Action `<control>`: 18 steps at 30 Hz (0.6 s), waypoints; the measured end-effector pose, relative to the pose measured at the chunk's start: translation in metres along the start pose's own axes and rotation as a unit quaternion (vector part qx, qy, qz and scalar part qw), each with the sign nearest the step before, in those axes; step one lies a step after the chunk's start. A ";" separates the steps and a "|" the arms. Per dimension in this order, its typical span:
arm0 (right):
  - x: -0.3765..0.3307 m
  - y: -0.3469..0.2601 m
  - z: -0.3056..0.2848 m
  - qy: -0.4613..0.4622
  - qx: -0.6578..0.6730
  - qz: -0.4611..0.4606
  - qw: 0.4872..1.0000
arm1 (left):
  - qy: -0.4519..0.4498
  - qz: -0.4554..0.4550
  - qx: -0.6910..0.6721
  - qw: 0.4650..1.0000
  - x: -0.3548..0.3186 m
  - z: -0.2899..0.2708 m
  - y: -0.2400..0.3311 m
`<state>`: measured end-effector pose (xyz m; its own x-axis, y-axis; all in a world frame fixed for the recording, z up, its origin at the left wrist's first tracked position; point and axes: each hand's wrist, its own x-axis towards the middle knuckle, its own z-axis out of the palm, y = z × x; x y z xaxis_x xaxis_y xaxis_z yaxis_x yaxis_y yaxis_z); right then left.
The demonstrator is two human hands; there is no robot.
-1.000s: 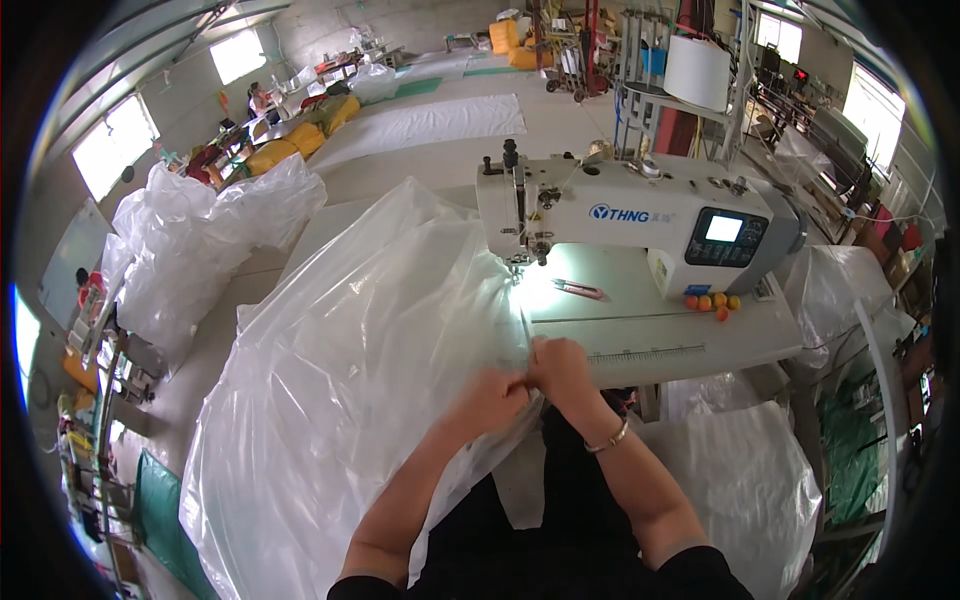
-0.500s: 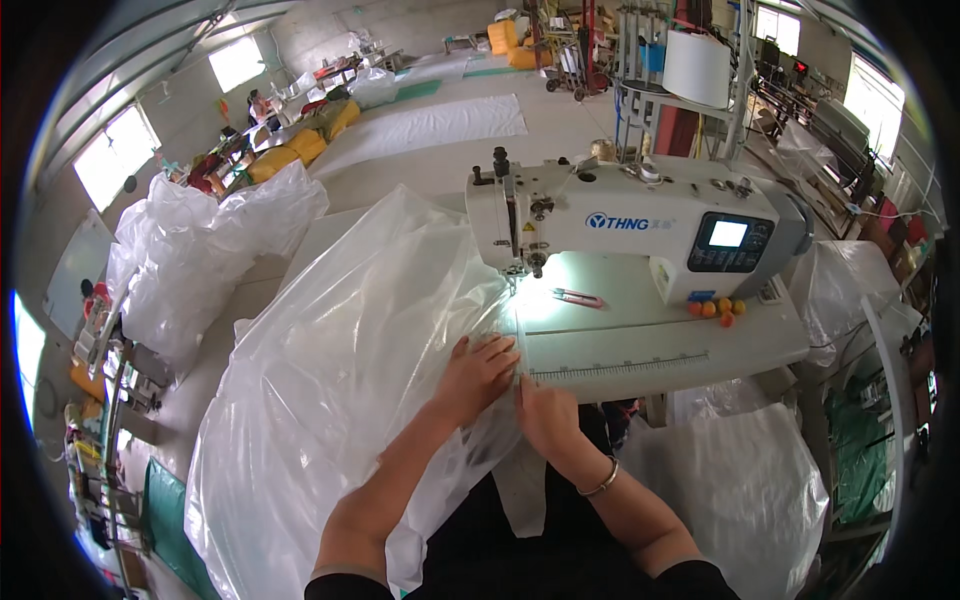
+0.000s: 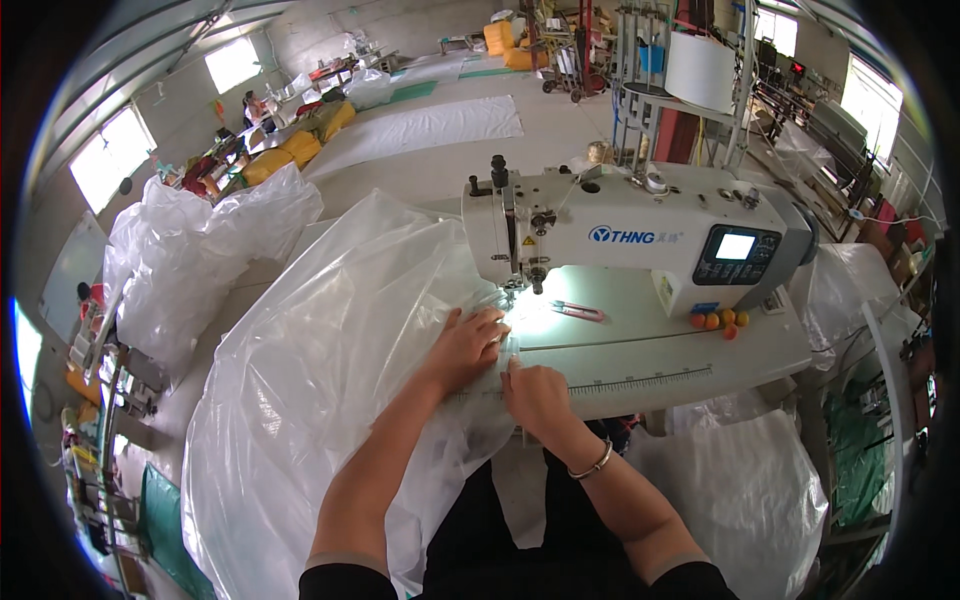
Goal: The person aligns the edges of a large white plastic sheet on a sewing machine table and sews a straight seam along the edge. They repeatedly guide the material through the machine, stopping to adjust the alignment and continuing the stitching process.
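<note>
A large sheet of translucent plastic (image 3: 300, 400) spreads over the left of the sewing machine (image 3: 630, 225) and hangs down toward my lap. My left hand (image 3: 466, 350) lies on the sheet just short of the lit needle area, its fingers stretched out. Close to the table's front edge, my right hand (image 3: 538, 395) pinches the sheet's right edge between thumb and bent fingers. A pink-handled cutter (image 3: 578, 311) rests on the machine bed right of the needle. Under the presser foot, glare hides how the sheet lies.
Several small orange-yellow fruits (image 3: 727, 318) sit below the machine's control panel (image 3: 737, 253). A thread cone (image 3: 699, 72) stands on a rack behind. Bunched clear plastic (image 3: 180, 270) stands at the left, more plastic (image 3: 735, 490) at the lower right. Far left, a person (image 3: 254, 108) is near piled goods.
Both hands have moved forward, closer to the needle, and the sheet's edge has gone along with them. The cutter and fruits keep their places on the machine.
</note>
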<state>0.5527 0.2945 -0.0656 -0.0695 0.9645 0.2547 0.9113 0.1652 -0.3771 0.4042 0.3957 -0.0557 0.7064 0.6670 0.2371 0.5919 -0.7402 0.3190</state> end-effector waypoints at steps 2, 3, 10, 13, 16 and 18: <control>0.001 0.000 0.001 0.003 0.004 -0.001 1.000 | 0.004 0.001 0.006 1.000 0.000 0.000 -0.001; 0.001 0.000 0.001 0.005 0.005 -0.001 1.000 | 0.013 0.013 0.011 1.000 0.000 0.002 -0.002; 0.000 0.014 -0.001 0.002 0.048 -0.002 0.999 | 0.040 -0.003 0.028 0.999 0.009 0.023 0.018; -0.008 0.048 -0.020 0.049 0.146 -0.023 0.988 | 0.037 -0.029 0.029 0.998 0.015 0.018 0.031; -0.012 0.081 -0.088 0.183 0.245 0.057 0.950 | 0.047 -0.051 0.022 0.997 0.013 0.011 0.035; -0.001 0.135 -0.134 0.455 0.029 -0.054 0.888 | 0.070 -0.055 0.012 0.996 0.011 0.011 0.035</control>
<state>0.7305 0.2880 0.0028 0.2261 0.3801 0.8969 0.8950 0.2824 -0.3453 0.4366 0.3757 -0.0517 0.5764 0.7484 0.3283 0.6732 -0.6625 0.3284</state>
